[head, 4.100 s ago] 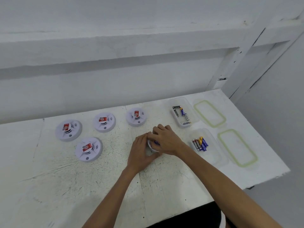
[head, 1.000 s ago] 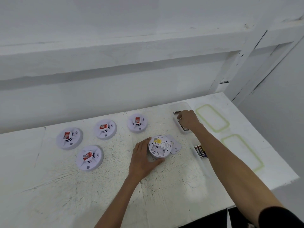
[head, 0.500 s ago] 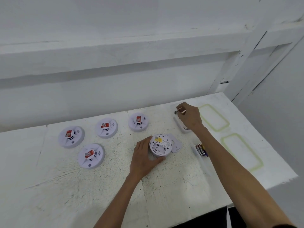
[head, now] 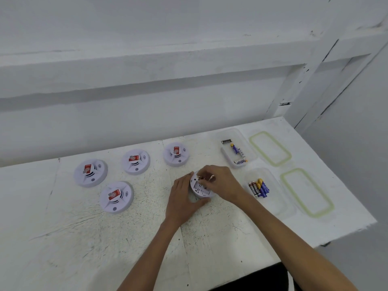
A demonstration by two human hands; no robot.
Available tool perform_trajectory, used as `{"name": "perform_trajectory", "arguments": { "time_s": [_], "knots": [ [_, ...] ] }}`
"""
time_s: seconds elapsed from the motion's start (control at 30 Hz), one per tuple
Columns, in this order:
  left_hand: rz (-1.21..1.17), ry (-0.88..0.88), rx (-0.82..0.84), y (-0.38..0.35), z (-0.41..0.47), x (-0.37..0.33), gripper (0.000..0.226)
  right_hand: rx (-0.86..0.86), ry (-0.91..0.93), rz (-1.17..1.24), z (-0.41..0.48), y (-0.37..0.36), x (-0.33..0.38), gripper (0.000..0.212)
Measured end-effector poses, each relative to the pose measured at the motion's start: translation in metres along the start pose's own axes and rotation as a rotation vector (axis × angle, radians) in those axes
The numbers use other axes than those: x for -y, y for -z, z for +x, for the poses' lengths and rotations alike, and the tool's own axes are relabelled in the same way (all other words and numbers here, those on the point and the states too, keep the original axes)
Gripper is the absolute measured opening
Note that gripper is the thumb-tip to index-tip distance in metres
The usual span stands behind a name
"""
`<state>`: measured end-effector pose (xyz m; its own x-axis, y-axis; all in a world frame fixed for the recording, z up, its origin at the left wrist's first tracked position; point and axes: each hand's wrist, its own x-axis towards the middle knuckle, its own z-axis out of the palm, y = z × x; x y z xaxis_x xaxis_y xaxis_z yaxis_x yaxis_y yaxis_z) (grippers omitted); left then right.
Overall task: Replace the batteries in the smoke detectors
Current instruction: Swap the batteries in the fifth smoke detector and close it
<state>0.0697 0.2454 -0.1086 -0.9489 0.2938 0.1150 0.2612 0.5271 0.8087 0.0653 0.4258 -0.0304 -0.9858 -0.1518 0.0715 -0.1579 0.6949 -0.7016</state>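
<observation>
A white smoke detector [head: 199, 187] lies back-up at the middle of the table, its battery bay open. My left hand [head: 182, 203] grips its left and near rim. My right hand [head: 225, 184] hovers over its top and pinches a small battery [head: 207, 177] at the bay. Four more detectors sit face-up with red stickers: one far centre [head: 176, 154], one to its left [head: 136, 161], one at far left [head: 90, 172] and one nearer [head: 116, 196]. The detector's right part is hidden under my right hand.
A clear far container [head: 251, 153] holds three loose batteries. A nearer clear container [head: 279, 203] holds several batteries [head: 258, 188]. Two green-rimmed lids [head: 269, 151] [head: 307, 192] lie along the table's right side. A white wall and ledge run behind.
My right hand has come back from the far container with a battery and now sits over the detector. My left hand has stayed on the detector.
</observation>
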Motion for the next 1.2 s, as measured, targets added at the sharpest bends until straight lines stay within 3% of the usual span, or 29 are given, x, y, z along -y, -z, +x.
{"name": "perform_trajectory", "arguments": {
  "time_s": [0.33, 0.5, 0.73, 1.03, 1.2],
  "knots": [
    [-0.008, -0.052, -0.008, 0.003, -0.003, -0.004, 0.089, -0.085, 0.262, -0.410, -0.004, -0.024, -0.015, 0.020],
    [0.034, -0.068, -0.022, 0.007, -0.004, -0.012, 0.082, -0.249, 0.339, -0.445, -0.007, -0.039, -0.015, 0.016],
    [0.037, -0.054, -0.017, 0.005, -0.005, -0.010, 0.082, -0.288, 0.459, -0.453, 0.000, -0.044, -0.025, 0.021],
    [0.071, -0.035, 0.005, 0.004, -0.004, -0.005, 0.082, -0.099, 0.531, -0.449, -0.004, -0.026, -0.028, 0.046],
    [0.042, -0.033, 0.000, 0.006, -0.004, -0.008, 0.090, 0.001, 0.577, -0.412, 0.001, -0.013, -0.036, 0.049]
  ]
}}
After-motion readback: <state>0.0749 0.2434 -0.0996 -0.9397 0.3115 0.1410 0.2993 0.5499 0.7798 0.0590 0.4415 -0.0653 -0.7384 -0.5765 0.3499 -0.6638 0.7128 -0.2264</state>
